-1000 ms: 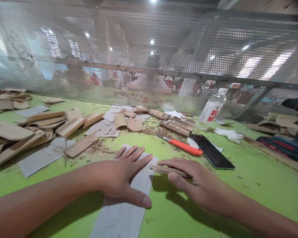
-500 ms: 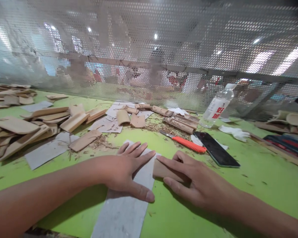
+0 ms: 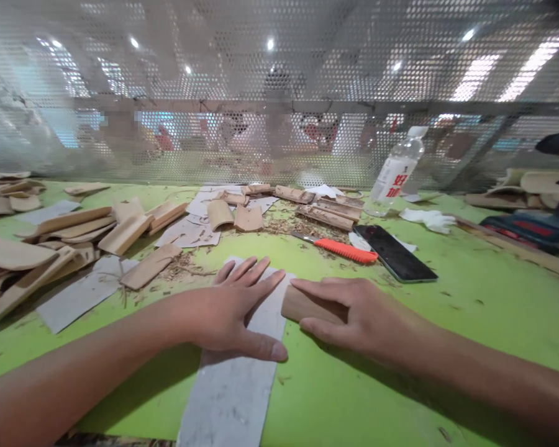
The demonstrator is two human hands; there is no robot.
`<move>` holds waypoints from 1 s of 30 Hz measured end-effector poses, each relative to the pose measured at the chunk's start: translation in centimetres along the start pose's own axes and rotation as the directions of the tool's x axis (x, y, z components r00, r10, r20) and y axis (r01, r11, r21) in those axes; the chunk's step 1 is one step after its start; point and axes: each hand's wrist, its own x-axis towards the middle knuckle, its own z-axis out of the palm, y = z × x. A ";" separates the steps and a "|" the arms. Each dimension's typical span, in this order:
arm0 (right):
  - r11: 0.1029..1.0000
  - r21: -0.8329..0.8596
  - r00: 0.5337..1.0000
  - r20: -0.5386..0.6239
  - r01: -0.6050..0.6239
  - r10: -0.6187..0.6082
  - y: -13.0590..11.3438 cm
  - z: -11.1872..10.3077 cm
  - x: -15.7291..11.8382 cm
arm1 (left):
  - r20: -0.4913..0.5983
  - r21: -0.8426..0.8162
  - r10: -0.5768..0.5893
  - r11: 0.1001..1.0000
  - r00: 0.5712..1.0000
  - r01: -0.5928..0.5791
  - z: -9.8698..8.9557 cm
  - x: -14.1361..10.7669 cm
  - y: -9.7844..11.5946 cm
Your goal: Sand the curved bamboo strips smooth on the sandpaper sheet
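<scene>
Green counter [image 3: 503, 329], perforated mesh [image 3: 242, 81] behind far edge. Left hand [image 3: 223, 316] spread flat on grey paper strip [image 3: 230, 397], strip running toward near edge. Wooden piece [image 3: 307, 304] right beside strip, nearer counter's near edge than far one, pinched between thumb and fingers of right hand [image 3: 370, 310]. Probably light, stiff, dry, low slip; could split along grain. Paper likely limp, easily torn. Best hold: wooden piece by both long edges, paper under flat palm.

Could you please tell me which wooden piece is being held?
The piece in the right hand, beside the long paper strip; no hand touches the others.
</scene>
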 end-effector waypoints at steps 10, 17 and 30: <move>0.995 0.095 0.999 0.036 0.006 -0.009 -1.1 0.3 0.2 | -0.004 0.016 0.007 1.000 1.000 -0.007 0.3 0.2 -0.3; 0.995 0.102 0.999 0.052 -0.004 -0.002 -0.8 0.5 0.1 | 0.006 0.020 0.011 1.000 1.000 -0.011 0.0 0.0 0.0; 0.994 0.079 0.997 0.014 -0.080 0.079 -0.6 0.2 0.4 | 0.004 0.014 -0.005 1.000 1.000 0.005 0.0 -0.2 0.2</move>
